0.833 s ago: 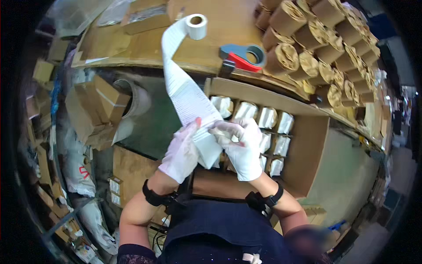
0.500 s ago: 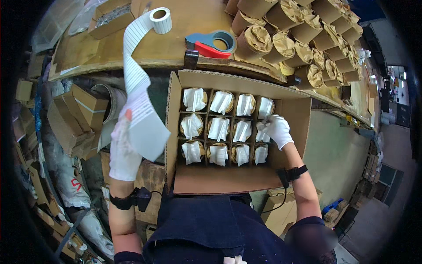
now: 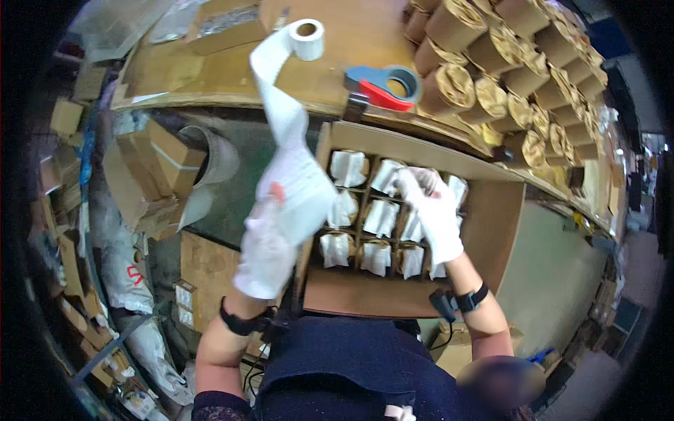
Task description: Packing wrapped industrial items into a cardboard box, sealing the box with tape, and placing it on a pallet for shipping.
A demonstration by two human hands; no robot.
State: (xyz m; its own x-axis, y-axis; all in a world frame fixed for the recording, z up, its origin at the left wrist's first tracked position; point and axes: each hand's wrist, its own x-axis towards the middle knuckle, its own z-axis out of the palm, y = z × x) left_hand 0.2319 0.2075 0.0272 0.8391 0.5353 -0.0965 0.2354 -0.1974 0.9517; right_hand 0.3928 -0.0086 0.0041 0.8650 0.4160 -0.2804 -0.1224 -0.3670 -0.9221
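Observation:
In a white glove, my left hand is closed on the loose end of a strip of white labels. From there the strip rises to its roll on the workbench. My gloved right hand is over the far rows of an open cardboard box, its fingers bent together; whether something small is between them is hidden. Cardboard dividers split the box into cells. Several cells hold round brown items topped with white paper-like packets. The right hand covers some of these.
On the workbench stand a blue and red tape dispenser and stacked brown paper-stuffed cylinders. A small open carton sits farther left. Cardboard pieces and a white sack lie at the left.
My right hand has moved left across the box, from the right column toward the middle of the far row. My left hand and the label strip have come closer to the box; the view has shifted.

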